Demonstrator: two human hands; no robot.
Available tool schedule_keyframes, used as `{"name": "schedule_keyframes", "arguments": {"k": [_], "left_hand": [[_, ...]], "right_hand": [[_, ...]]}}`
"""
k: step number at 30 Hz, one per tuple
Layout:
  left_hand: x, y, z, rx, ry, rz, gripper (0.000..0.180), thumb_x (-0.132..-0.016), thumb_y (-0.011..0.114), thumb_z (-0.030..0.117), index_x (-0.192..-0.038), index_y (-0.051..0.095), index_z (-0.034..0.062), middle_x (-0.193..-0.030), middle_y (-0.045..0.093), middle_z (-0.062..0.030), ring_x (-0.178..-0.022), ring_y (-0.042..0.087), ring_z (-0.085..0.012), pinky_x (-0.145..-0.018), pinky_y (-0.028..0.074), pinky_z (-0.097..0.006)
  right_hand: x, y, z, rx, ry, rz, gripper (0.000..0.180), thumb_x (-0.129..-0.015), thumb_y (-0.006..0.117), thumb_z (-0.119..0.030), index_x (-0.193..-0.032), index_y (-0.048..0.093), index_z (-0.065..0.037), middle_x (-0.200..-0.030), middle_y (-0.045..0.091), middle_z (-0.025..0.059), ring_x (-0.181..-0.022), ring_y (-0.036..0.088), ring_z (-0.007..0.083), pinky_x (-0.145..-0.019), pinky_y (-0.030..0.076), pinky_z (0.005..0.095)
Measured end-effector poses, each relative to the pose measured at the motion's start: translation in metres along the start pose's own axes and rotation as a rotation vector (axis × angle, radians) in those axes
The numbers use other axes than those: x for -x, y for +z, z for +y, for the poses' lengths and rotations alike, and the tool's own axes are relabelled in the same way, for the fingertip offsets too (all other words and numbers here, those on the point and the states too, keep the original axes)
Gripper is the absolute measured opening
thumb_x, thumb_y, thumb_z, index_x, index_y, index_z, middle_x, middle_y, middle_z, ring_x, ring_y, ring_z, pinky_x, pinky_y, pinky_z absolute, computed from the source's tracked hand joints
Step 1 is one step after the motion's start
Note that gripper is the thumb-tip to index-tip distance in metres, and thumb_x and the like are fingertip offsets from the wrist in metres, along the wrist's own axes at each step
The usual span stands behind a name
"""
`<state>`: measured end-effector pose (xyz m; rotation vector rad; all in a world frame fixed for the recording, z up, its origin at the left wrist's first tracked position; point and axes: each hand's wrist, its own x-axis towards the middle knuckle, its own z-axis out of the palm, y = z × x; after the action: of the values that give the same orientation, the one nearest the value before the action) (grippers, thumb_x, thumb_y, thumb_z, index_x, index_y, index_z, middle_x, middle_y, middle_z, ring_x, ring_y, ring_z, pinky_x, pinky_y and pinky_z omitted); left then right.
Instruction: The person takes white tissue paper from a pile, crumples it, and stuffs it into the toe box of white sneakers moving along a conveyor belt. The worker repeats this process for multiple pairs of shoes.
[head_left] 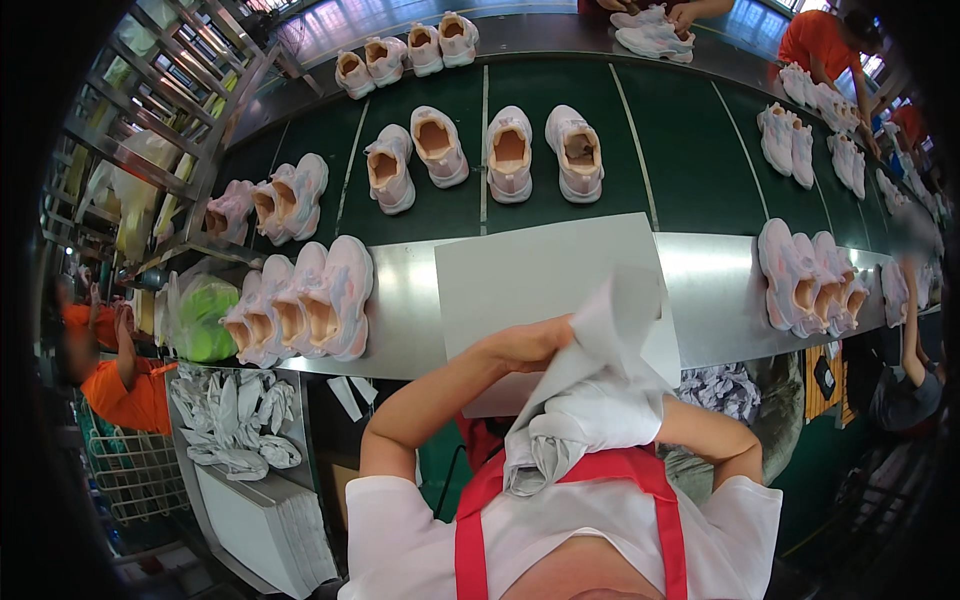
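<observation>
Nearest the chest, the right hand [610, 415] (gloved in white) is closed around a bundle of tissue paper [590, 380], while the bare left hand [530, 345] pinches the same sheet at its upper edge, fingers curled shut; the paper sits between both hands, raised just above a flat white sheet [540, 275] on the steel bench [720, 290]; the step in hand appears to be crumpling paper into a wad; the next move would call for a compact, firm ball; beyond, finished pale pink shoes [300, 305] stand grouped left, with further pairs [510, 150] on the green conveyor [680, 150].
</observation>
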<state>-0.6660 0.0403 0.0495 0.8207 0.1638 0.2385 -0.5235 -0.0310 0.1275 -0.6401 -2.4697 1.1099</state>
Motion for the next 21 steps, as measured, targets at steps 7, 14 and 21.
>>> {"name": "schedule_keyframes", "arguments": {"k": [7, 14, 21], "left_hand": [[-0.002, 0.027, 0.017, -0.274, 0.135, 0.581, 0.037, -0.083, 0.064, 0.016, -0.115, 0.054, -0.0002, -0.102, 0.061, -0.0056, -0.094, 0.056, -0.0139, -0.085, 0.045, -0.03], [0.013, 0.012, 0.028, -0.654, 0.308, 0.323, 0.062, -0.07, 0.069, 0.052, -0.112, 0.059, 0.0071, -0.126, 0.053, -0.0102, -0.116, 0.05, -0.0241, -0.097, 0.039, -0.038], [0.008, 0.01, 0.038, -0.713, 0.421, 0.655, 0.044, -0.086, 0.063, 0.031, -0.115, 0.047, 0.0013, -0.1, 0.053, -0.004, -0.093, 0.05, -0.0124, -0.084, 0.039, -0.025]], "right_hand": [[0.004, -0.029, -0.002, 0.266, -0.023, -0.097, 0.019, -0.074, 0.063, -0.02, -0.091, 0.062, -0.012, -0.078, 0.06, 0.0073, -0.071, 0.059, 0.0268, -0.061, 0.048, 0.0326], [0.004, -0.035, 0.022, -0.314, 0.446, 0.808, 0.06, -0.062, 0.078, -0.01, -0.113, 0.046, -0.007, -0.096, 0.062, 0.0098, -0.09, 0.061, 0.0166, -0.076, 0.049, 0.0299], [-0.004, -0.047, 0.034, 0.062, 0.471, 0.57, 0.056, -0.07, 0.073, -0.024, -0.116, 0.047, -0.005, -0.096, 0.06, 0.0189, -0.091, 0.059, 0.0351, -0.078, 0.048, 0.0385]]}}
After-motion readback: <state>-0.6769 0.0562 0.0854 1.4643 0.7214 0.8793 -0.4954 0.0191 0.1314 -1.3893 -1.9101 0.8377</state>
